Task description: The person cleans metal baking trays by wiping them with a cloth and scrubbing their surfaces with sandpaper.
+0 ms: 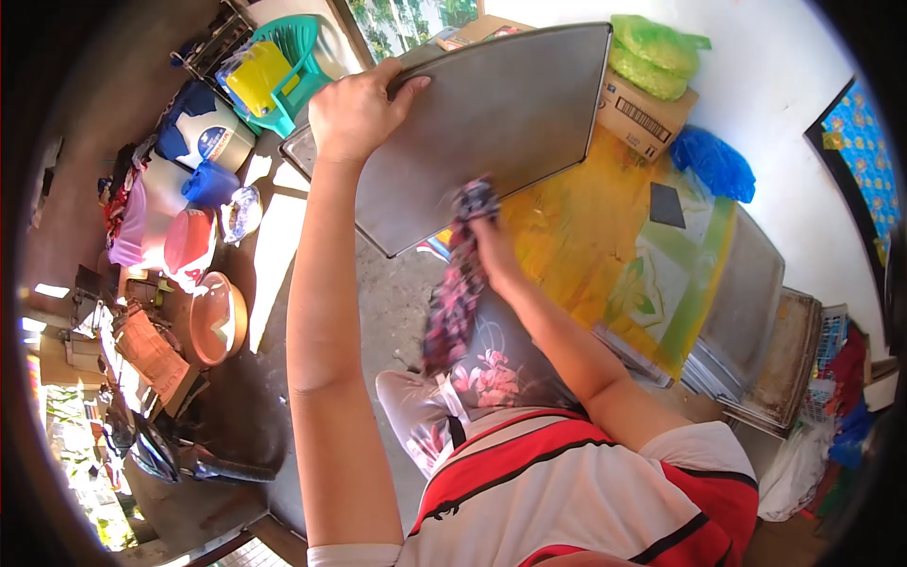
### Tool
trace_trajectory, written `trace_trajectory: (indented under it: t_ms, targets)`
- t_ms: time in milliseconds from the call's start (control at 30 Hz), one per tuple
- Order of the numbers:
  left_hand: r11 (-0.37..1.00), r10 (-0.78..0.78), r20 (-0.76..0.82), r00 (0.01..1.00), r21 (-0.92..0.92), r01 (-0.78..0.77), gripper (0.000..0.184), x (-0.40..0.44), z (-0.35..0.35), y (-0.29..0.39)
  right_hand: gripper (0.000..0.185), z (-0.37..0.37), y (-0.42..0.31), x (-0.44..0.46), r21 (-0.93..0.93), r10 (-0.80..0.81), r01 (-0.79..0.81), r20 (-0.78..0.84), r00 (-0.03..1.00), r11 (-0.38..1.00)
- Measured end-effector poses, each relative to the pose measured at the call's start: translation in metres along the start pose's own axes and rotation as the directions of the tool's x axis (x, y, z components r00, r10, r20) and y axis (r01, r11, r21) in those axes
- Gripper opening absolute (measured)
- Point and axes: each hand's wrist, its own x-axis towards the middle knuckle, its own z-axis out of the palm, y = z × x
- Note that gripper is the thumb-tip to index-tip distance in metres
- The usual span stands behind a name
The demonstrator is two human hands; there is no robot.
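A person in a red, white and black shirt (576, 482) holds a large metal tray (491, 123) tilted up across the upper middle of the frame, in a cluttered, sunlit room. The left hand (364, 109), at upper center-left, pinches the tray's top rim, its thumb lying along the near face. The right hand (491, 248), near the center, is closed around a bunched, patterned cloth (452, 307), blurred, whose upper end overlaps the tray's lower part; whether the two touch cannot be told. The cloth hangs down over the person's floral trousers (487, 378).

At center right spreads a yellow-covered desk (576, 227), with gray metal trays (742, 293) beside its right edge. Bulging green bags (657, 59) sit on a cardboard box (642, 113) at upper right, a blue plastic bag (713, 163) just beside it. A green chair (293, 42) stands at upper left, and an orange basin (217, 318) rests at the left.
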Motion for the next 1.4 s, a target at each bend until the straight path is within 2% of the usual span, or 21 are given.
trace_trajectory:
  t_ms: [67,133,200,267,333,367,467,500,600,633,667,733,800,867,933,967,1033,1100,1167,1267,1400]
  targets:
    - [1.0,0.003,-0.021,1.0,0.003,-0.002,0.045,0.0,0.001,0.0,0.029,-0.019,-0.058,0.013,-0.035,-0.191,0.188,-0.147,0.971,0.982]
    - [1.0,-0.001,-0.012,1.0,-0.025,0.001,0.044,0.001,0.004,-0.004,0.039,-0.043,-0.092,0.046,-0.119,-0.382,0.365,-0.194,0.904,0.923]
    - [0.999,0.008,-0.009,1.0,-0.04,-0.008,0.043,0.003,0.004,-0.003,0.046,-0.058,-0.13,0.077,-0.231,-0.497,0.448,-0.239,0.834,0.863]
    - [0.999,0.019,-0.007,1.0,-0.045,-0.02,0.042,0.002,0.001,-0.003,0.047,-0.072,-0.153,0.119,-0.367,-0.707,0.615,-0.219,0.672,0.698]
    - [0.998,0.023,-0.009,1.0,-0.062,-0.023,0.042,0.0,-0.003,-0.001,0.048,-0.068,-0.184,0.127,-0.636,-0.76,0.494,-0.24,0.604,0.593]
    - [0.997,0.023,-0.009,1.0,-0.069,-0.023,0.041,0.0,-0.004,0.0,0.055,-0.074,-0.191,0.144,-0.69,-0.826,0.529,-0.183,0.533,0.494]
    - [0.997,0.021,-0.01,1.0,-0.073,-0.022,0.041,0.0,-0.002,0.0,0.064,-0.086,-0.215,0.17,-0.783,-0.823,0.424,-0.189,0.536,0.456]
    - [0.998,0.016,-0.004,1.0,-0.064,-0.016,0.041,-0.001,-0.003,0.001,0.068,-0.09,-0.223,0.169,-0.774,-0.74,0.351,-0.214,0.638,0.527]
    - [0.999,0.003,-0.005,1.0,-0.052,-0.003,0.041,0.0,-0.005,0.001,0.067,-0.093,-0.221,0.159,-0.805,-0.774,0.344,-0.209,0.597,0.483]
    - [0.998,0.005,-0.017,1.0,-0.057,-0.006,0.041,0.0,-0.004,0.0,0.066,-0.097,-0.214,0.161,-0.835,-0.66,0.154,-0.29,0.693,0.528]
    - [0.998,0.012,-0.03,0.999,-0.064,-0.014,0.041,0.002,-0.003,0.0,0.062,-0.099,-0.2,0.156,-0.816,-0.705,0.247,-0.252,0.663,0.523]
    - [0.997,0.007,-0.006,1.0,-0.082,-0.008,0.043,0.004,-0.001,-0.001,0.063,-0.116,-0.166,0.15,-0.839,-0.646,0.172,-0.249,0.722,0.516]
    - [0.996,0.017,0.005,1.0,-0.092,-0.016,0.044,0.008,0.001,-0.002,0.073,-0.12,-0.142,0.109,-0.821,-0.529,0.011,-0.357,0.77,0.57]
    - [0.995,0.037,0.014,0.999,-0.092,-0.036,0.045,0.009,0.002,-0.002,0.084,-0.136,-0.126,0.075,-0.892,-0.28,-0.248,-0.366,0.887,0.378]
    - [0.996,0.021,0.043,0.999,-0.091,-0.017,0.043,0.01,0.0,0.0,0.077,-0.161,-0.097,0.041,-0.958,-0.068,-0.145,-0.167,0.984,0.246]
    - [0.994,0.027,0.027,0.999,-0.105,-0.024,0.043,0.011,0.002,-0.001,0.074,-0.175,-0.093,0.037,-0.935,-0.04,-0.117,-0.138,0.99,0.335]
    - [0.993,0.034,0.019,0.999,-0.116,-0.031,0.043,0.015,0.005,-0.003,0.067,-0.199,-0.097,0.029,-0.863,-0.008,-0.057,-0.071,0.997,0.503]
    - [0.994,0.028,0.047,0.999,-0.104,-0.023,0.043,0.016,0.007,-0.006,0.057,-0.234,-0.124,0.037,-0.877,-0.027,-0.283,-0.318,0.948,0.388]
    - [0.995,0.032,0.049,0.998,-0.093,-0.027,0.044,0.018,0.01,-0.008,0.061,-0.264,-0.137,0.043,-0.847,-0.277,-0.47,-0.527,0.804,0.248]
    - [0.997,0.042,0.047,0.998,-0.071,-0.039,0.045,0.02,0.013,-0.01,0.069,-0.317,-0.13,0.071,-0.742,-0.428,-0.664,-0.631,0.647,0.09]
    - [0.991,0.073,-0.009,0.997,-0.108,-0.073,0.042,0.018,0.011,-0.009,0.081,-0.319,-0.155,0.073,-0.716,-0.172,-0.698,-0.69,0.703,0.025]
